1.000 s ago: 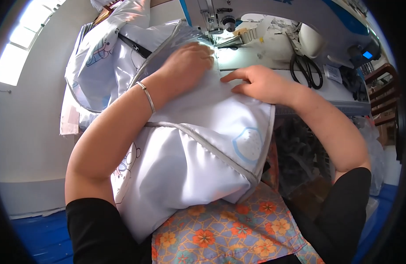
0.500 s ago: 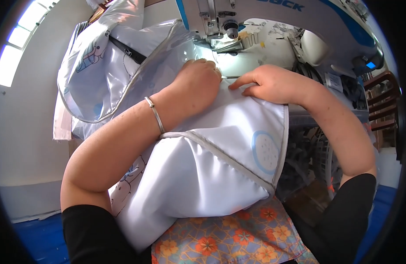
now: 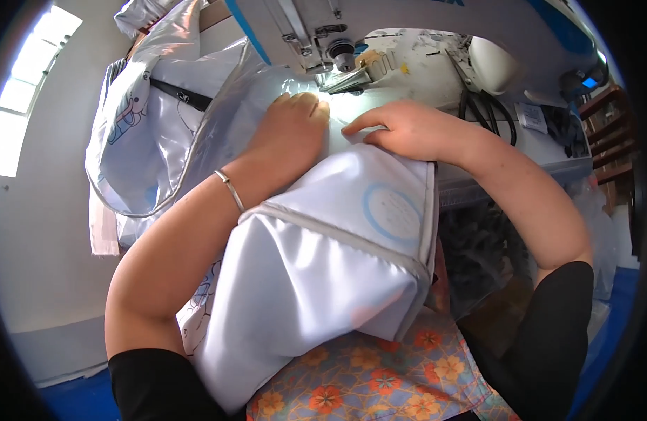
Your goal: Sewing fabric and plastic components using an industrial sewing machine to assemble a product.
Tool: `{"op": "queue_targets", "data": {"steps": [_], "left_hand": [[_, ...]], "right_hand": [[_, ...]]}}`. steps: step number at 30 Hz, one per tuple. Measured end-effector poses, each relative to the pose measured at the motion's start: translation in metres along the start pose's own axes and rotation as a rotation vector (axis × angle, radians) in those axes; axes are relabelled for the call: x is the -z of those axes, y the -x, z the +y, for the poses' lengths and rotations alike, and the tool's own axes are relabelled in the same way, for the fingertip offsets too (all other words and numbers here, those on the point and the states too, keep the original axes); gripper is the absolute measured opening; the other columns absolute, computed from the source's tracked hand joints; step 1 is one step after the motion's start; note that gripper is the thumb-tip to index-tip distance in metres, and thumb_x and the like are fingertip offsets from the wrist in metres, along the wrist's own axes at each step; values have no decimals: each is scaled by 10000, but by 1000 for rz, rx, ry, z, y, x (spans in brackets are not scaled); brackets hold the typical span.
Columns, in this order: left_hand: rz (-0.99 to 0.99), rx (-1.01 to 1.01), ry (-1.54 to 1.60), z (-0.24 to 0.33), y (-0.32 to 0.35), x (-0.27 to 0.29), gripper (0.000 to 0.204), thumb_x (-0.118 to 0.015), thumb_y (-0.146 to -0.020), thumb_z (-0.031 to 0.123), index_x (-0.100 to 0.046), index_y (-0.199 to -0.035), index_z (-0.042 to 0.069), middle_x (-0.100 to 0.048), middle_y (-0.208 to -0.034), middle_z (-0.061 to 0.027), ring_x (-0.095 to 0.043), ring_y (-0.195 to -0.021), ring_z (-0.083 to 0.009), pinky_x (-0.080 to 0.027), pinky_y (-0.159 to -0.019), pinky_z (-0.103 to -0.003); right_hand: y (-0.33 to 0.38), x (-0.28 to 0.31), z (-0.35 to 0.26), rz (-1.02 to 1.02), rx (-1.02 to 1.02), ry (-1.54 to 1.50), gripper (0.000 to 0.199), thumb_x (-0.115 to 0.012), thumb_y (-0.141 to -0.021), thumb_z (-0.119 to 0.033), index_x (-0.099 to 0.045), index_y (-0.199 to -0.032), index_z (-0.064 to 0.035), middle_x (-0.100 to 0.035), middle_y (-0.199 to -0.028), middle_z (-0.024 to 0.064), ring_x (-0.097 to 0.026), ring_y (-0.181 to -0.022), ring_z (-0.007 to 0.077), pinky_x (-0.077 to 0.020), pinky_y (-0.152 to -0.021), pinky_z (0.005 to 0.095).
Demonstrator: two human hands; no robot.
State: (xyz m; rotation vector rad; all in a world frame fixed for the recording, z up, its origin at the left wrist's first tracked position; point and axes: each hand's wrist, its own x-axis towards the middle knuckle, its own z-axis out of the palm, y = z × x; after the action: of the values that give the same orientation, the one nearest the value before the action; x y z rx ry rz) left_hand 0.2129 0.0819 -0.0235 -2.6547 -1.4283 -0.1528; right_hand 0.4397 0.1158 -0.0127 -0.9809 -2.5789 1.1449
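Note:
White satiny fabric (image 3: 295, 274) with grey piping and a pale blue ring print drapes from the sewing machine bed over my lap. My left hand (image 3: 292, 126) bears down on it just in front of the needle area, fingers close together and bent, their tips partly hidden. Right of it, my right hand (image 3: 400, 132) pinches the fabric's upper edge between thumb and forefinger. The sewing machine head (image 3: 407, 24) stands above both hands, its presser foot area (image 3: 327, 69) lit by a lamp. Exactly where the fabric meets the needle is hard to see.
More white printed fabric with a black zipper (image 3: 179, 95) is heaped at the left. Black-handled scissors (image 3: 470, 88) lie on the machine table behind my right hand. A brown wooden chair (image 3: 611, 133) stands at the far right, and a patterned floral cloth (image 3: 386, 379) covers my lap.
My view has shifted slightly. The fabric under my right hand has bulged up into a fold, and its right corner has drawn left. Both hands keep their places on the fabric.

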Motion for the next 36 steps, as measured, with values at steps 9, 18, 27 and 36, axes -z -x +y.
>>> {"op": "queue_targets", "data": {"steps": [9,18,27,36], "left_hand": [[330,-271,-113,-31,-2,-7,209,-602,-769,119,-707,-945,77,-656,-917,-44,-631,-928,-225,-477,-930,-381],[384,-354,-50,-44,-1,-8,173,-632,-728,137,-697,-883,99,-665,-913,-10,-639,-895,-214,-498,-857,-383],[107,-123,-113,-43,-2,10,98,-646,-727,162,-688,-795,106,-666,-832,-39,-646,-884,-259,-504,-810,-384],[306,-225,-36,-32,5,1,98,-651,-737,173,-694,-814,131,-634,-817,-26,-633,-858,-243,-488,-841,-375]], "right_hand": [[-3,-33,3,259,86,205,335,-561,-935,-270,-682,-1212,-125,-715,-965,177,-682,-892,369,-533,-811,436],[-4,-57,-11,416,134,476,425,-687,-800,-182,-668,-1222,-136,-640,-774,159,-663,-715,344,-521,-620,446],[-14,-58,-9,388,203,534,657,-652,-757,-3,-563,-1381,-189,-577,-952,169,-650,-812,325,-523,-673,425],[-14,-72,-5,541,300,510,404,-668,-780,-272,-674,-1146,-101,-609,-829,187,-656,-650,329,-522,-558,423]]}}
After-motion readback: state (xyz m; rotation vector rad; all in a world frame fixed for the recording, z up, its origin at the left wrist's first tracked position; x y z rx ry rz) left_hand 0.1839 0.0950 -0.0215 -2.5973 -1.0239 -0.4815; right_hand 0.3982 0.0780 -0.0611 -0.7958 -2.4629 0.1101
